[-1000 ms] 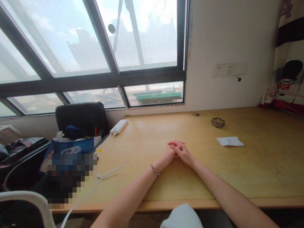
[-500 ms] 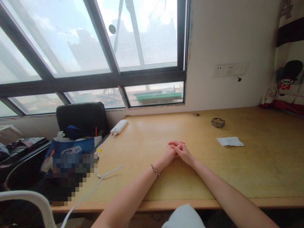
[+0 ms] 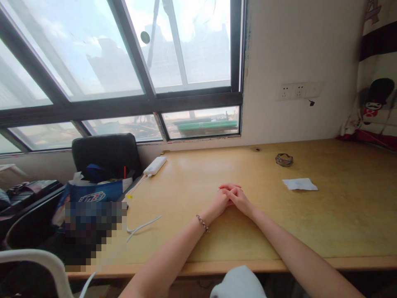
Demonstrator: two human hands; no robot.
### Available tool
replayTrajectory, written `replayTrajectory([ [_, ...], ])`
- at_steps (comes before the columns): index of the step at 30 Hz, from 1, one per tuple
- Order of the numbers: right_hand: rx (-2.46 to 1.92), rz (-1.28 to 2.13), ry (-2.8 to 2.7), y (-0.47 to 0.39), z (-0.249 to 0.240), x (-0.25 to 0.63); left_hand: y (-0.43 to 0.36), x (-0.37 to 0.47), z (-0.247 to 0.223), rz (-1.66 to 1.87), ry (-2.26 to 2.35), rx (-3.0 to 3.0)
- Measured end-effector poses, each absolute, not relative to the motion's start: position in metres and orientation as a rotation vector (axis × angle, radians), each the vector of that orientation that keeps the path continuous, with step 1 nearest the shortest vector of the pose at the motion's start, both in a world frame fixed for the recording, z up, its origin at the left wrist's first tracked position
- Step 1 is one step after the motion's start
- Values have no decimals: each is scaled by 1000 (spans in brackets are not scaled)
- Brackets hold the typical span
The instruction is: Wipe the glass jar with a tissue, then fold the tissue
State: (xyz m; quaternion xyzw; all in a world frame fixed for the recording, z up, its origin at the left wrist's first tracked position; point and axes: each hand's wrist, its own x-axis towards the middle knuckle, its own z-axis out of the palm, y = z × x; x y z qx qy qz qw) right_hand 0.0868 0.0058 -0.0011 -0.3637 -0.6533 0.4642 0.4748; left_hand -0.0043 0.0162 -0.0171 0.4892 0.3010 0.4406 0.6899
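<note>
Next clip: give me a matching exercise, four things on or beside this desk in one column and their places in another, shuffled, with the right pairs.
Things:
1. power bank
2. paper slip
3. glass ashtray
4. clasped hands, left hand and right hand

Places:
A. mid-desk, fingers interlaced
B. far left corner of the desk, cable attached
C. flat on the desk, right of the hands
D. behind the paper, nearer the wall

Pairs: 1-B, 2-C, 3-D, 4-A
</note>
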Motion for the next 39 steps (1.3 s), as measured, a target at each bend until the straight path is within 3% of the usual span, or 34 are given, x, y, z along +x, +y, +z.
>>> replayTrajectory([
  [39,-861,1071,-1620,8,-2,87,13,-3,-10,990,708,1055],
])
